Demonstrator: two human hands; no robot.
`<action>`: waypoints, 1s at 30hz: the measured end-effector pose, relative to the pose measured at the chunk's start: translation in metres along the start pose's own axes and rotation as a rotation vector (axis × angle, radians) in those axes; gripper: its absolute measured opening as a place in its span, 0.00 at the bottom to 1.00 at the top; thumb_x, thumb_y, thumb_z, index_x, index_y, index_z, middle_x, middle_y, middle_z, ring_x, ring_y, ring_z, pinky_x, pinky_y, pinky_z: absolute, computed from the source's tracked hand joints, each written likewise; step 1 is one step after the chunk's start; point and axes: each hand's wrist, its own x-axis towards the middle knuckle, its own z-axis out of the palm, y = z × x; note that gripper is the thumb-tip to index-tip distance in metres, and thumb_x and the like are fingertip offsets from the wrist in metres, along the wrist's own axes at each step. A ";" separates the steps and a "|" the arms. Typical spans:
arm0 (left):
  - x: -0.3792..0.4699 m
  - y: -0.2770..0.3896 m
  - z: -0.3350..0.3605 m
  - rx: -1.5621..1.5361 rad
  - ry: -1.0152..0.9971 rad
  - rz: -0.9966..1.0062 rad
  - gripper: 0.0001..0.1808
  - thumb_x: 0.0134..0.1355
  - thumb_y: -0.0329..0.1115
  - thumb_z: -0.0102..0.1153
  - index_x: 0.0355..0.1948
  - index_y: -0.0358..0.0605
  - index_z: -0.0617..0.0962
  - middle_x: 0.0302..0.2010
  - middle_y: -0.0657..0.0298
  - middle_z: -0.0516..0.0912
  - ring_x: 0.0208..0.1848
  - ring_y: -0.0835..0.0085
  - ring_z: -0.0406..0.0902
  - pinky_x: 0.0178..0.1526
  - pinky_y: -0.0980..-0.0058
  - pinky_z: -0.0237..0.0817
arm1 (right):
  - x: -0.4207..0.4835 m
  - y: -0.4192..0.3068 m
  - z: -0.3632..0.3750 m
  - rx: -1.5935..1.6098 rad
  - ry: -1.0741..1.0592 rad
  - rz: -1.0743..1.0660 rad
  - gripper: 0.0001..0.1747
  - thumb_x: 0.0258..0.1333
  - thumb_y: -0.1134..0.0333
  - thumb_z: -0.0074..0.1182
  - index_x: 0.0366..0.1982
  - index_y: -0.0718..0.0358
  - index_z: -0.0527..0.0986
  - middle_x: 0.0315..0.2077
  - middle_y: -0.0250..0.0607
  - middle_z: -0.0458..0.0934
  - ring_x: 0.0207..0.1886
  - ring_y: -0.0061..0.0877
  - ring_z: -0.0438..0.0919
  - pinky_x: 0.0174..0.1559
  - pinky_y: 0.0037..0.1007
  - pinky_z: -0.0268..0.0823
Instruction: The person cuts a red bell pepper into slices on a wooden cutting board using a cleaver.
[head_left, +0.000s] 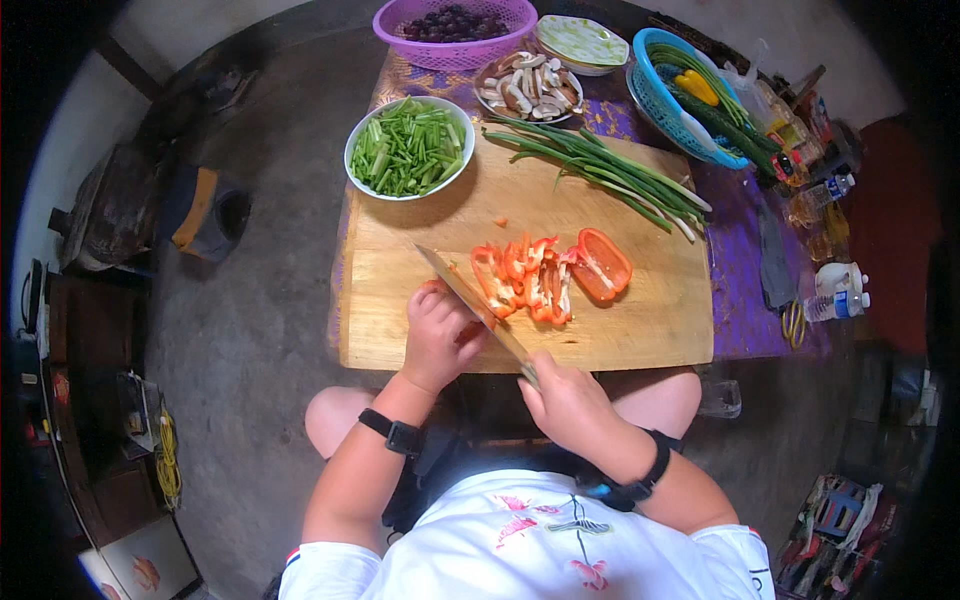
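On a wooden cutting board, my left hand holds a piece of red bell pepper, mostly hidden under its fingers. My right hand grips the handle of a kitchen knife, whose blade slants up to the left, against the pepper by my left fingers. Just right of the blade lie several cut red pepper strips, and beside them a hollow pepper half. Green onions lie across the board's upper right. A white bowl of chopped green stalks rests at its upper left corner.
Behind the board stand a plate of sliced mushrooms, a purple basket of dark fruit, stacked plates and a blue basket with cucumbers and a yellow pepper. Plastic bottles are at the right, beside a purple tablecloth.
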 end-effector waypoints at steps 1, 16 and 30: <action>0.002 -0.001 0.000 0.002 -0.036 -0.006 0.15 0.42 0.37 0.71 0.32 0.46 0.82 0.38 0.59 0.83 0.49 0.58 0.77 0.65 0.54 0.58 | 0.007 0.001 0.005 -0.001 0.007 0.004 0.14 0.60 0.64 0.55 0.40 0.66 0.67 0.22 0.57 0.79 0.28 0.55 0.80 0.33 0.52 0.72; -0.006 0.006 0.000 0.048 0.013 0.057 0.14 0.43 0.37 0.67 0.32 0.44 0.80 0.38 0.58 0.82 0.46 0.56 0.76 0.57 0.57 0.60 | 0.051 -0.010 0.025 -0.029 0.076 -0.008 0.13 0.60 0.65 0.52 0.39 0.69 0.69 0.25 0.59 0.81 0.33 0.53 0.82 0.36 0.50 0.75; 0.018 -0.008 -0.037 0.214 -0.066 -0.008 0.14 0.48 0.40 0.70 0.34 0.51 0.80 0.38 0.65 0.82 0.50 0.63 0.77 0.70 0.49 0.51 | 0.003 0.008 0.004 0.281 0.318 -0.113 0.17 0.60 0.65 0.59 0.48 0.64 0.73 0.26 0.57 0.80 0.31 0.53 0.80 0.33 0.46 0.71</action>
